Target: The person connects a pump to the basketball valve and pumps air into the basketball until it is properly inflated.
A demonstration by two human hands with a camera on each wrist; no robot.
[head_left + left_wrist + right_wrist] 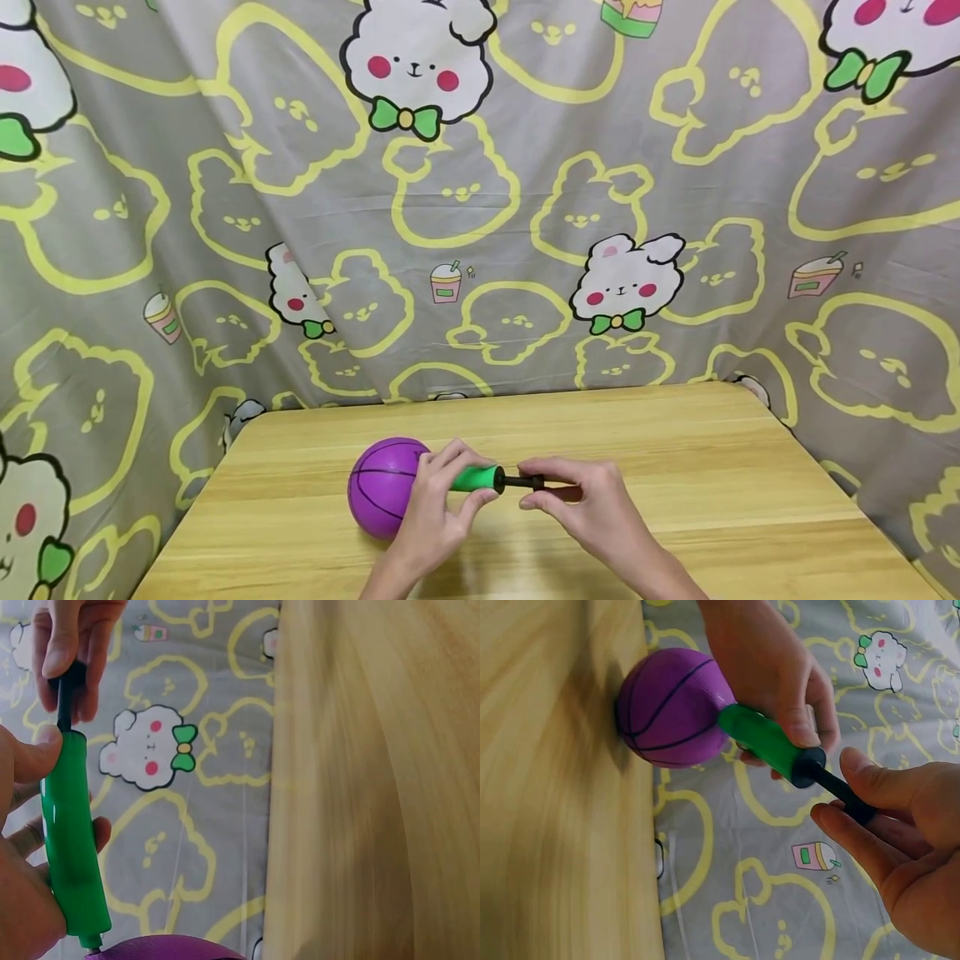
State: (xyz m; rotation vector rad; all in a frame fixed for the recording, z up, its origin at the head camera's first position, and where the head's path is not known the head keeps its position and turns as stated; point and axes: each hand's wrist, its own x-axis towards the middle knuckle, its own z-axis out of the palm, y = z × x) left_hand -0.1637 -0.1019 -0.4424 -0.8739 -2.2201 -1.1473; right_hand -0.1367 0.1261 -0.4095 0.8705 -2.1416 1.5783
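A purple ball (384,487) with black basketball lines rests on the wooden table. Beside it, my left hand (441,508) grips the green barrel of a small hand pump (476,478), fingers and thumb curled round it. The barrel's far end meets the ball, with a short metal needle (91,949) showing there in the left wrist view. On the pump's other end, my right hand (592,504) pinches the black handle (859,812) between thumb and fingers. The black rod (831,784) stands partly drawn out of the barrel.
The light wood table (712,467) stretches out around the ball and hands. Behind it and along both sides hangs a grey curtain (517,208) printed with yellow outlines and white rabbit-like figures.
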